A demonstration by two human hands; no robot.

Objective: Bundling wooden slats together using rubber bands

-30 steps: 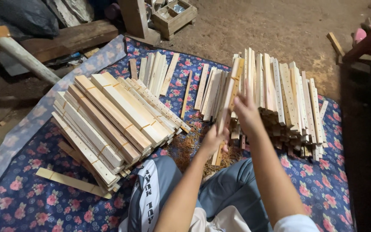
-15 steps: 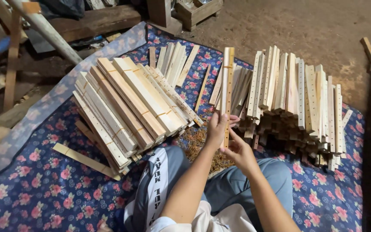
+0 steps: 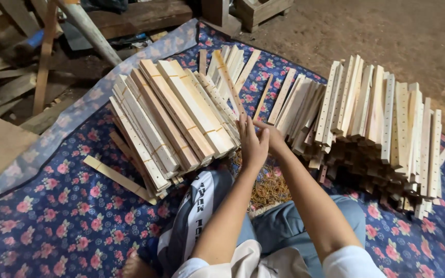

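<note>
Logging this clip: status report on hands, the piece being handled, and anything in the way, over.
Left hand and right hand together on one slat. Slat lies atop the banded bundles. Loose slat stack at right, apart. Nothing in the way.

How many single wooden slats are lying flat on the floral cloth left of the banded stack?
1: one loose slat lies flat on the floral cloth, at the lower left of the banded stack. Others may be hidden under it.

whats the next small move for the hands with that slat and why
Probably lower the wooden slat flat onto the banded bundles and let go. Both the left hand and right hand hold its near end, and its far end already lies over that stack, away from the loose pile on the right.
</note>
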